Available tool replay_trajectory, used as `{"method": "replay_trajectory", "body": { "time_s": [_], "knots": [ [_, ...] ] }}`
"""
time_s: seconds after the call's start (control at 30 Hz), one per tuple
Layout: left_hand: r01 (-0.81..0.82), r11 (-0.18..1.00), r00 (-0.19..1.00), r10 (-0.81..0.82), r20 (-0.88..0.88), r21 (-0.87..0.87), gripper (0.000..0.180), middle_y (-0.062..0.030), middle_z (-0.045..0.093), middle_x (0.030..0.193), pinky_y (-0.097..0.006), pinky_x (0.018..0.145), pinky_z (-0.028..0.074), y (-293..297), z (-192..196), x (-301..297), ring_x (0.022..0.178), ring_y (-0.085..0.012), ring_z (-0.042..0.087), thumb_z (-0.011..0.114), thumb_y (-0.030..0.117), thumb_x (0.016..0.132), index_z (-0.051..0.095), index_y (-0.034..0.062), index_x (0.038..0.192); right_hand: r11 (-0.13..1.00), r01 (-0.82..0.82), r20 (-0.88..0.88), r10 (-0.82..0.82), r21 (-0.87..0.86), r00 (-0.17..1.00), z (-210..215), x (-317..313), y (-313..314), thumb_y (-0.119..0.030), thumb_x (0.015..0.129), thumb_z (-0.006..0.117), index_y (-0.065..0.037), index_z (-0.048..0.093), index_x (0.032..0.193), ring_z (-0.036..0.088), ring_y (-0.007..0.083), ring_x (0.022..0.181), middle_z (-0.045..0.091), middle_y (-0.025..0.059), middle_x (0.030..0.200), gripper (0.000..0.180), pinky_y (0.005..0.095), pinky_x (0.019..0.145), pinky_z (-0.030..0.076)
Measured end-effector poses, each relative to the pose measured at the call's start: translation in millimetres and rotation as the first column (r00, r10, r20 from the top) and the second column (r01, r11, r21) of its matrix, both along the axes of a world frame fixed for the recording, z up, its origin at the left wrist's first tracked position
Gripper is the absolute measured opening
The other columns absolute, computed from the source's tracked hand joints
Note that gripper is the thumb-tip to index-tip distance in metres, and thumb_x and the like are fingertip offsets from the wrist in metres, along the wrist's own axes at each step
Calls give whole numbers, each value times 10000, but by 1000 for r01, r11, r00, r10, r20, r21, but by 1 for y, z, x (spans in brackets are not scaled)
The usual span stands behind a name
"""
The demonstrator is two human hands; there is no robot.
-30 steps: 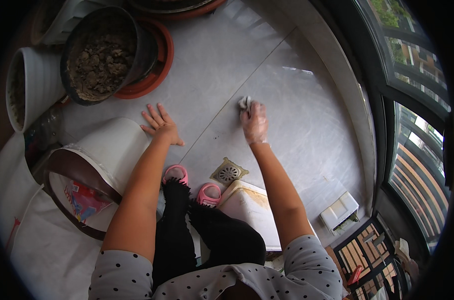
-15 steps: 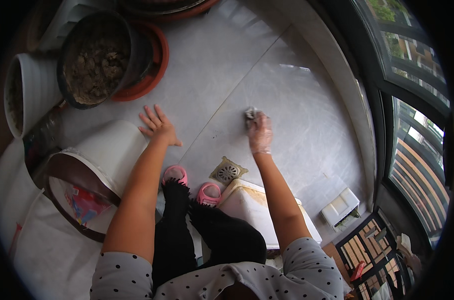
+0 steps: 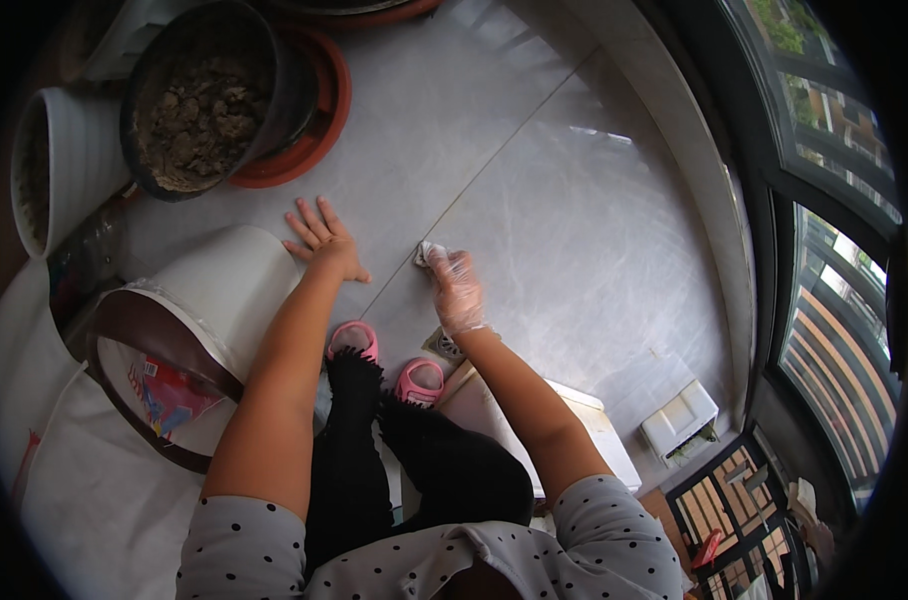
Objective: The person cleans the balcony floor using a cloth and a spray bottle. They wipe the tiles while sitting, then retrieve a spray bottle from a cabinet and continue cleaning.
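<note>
Right hand (image 3: 458,292), in a clear plastic glove (image 3: 463,315): the fingers grasp a crumpled whitish wad (image 3: 421,253), which protrudes toward half past ten and lies at the dark joint line (image 3: 504,150) of the grey floor (image 3: 594,260) (the wad's material cannot be told). Left hand (image 3: 331,248), between nine and ten o'clock from the right: bare, holding nothing, its fingers spread over the floor. Near six o'clock from the right hand, a floor drain (image 3: 440,344) is partly covered by the wrist; toward seven and eight are two pink shoes (image 3: 420,381). Between eight and nine o'clock from the left hand, a white bin (image 3: 224,285) lies on its side. Farther off, at ten o'clock from the right hand, a black pot (image 3: 204,110) of dry soil tilts beside a reddish saucer (image 3: 314,150); at four, a small white container (image 3: 679,420); at three, a barred window (image 3: 834,350).
</note>
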State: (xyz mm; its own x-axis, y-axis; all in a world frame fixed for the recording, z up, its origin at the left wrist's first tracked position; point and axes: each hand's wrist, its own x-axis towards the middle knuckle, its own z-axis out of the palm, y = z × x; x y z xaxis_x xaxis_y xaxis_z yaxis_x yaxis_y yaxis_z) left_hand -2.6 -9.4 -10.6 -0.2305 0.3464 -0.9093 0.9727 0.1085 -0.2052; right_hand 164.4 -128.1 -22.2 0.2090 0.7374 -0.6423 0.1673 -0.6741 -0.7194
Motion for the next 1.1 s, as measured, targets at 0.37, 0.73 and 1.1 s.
{"method": "replay_trajectory", "body": {
  "time_s": [0.37, 0.73, 1.1],
  "knots": [
    [19, 999, 1000, -20, -21, -28, 1452, -314, -313, 1370, -675, 1000, 36, 4, 3, 3, 1272, -496, -260, 832, 440, 542, -310, -8, 1320, 476, -798, 524, 603, 369, 602, -4, 4, -5, -79, 733, 602, -119, 602, 1053, 528, 306, 884, 536, 122, 1031, 323, 418, 726, 439],
    [4, 1000, 1000, -4, -12, -16, 1452, -311, -314, 1371, -676, 999, 31, 3, 4, 2, 1271, -498, -259, 837, 426, 542, -308, -19, 1317, 454, -832, 632, 553, 318, 543, 3, -7, -18, -134, 701, 547, -113, 581, 1017, 501, 284, 967, 470, 115, 1209, 318, 434, 847, 403],
    [3, 1000, 1000, -3, -12, -17, 1444, -319, -294, 1377, -680, 994, 26, 1, 2, 2, 1272, -505, -248, 839, 410, 547, -301, -26, 1319, 661, -720, 753, 361, 210, 551, 6, 123, 15, -70, 656, 636, -147, 634, 896, 515, 348, 972, 543, 180, 1128, 252, 426, 800, 445]
  ]
}}
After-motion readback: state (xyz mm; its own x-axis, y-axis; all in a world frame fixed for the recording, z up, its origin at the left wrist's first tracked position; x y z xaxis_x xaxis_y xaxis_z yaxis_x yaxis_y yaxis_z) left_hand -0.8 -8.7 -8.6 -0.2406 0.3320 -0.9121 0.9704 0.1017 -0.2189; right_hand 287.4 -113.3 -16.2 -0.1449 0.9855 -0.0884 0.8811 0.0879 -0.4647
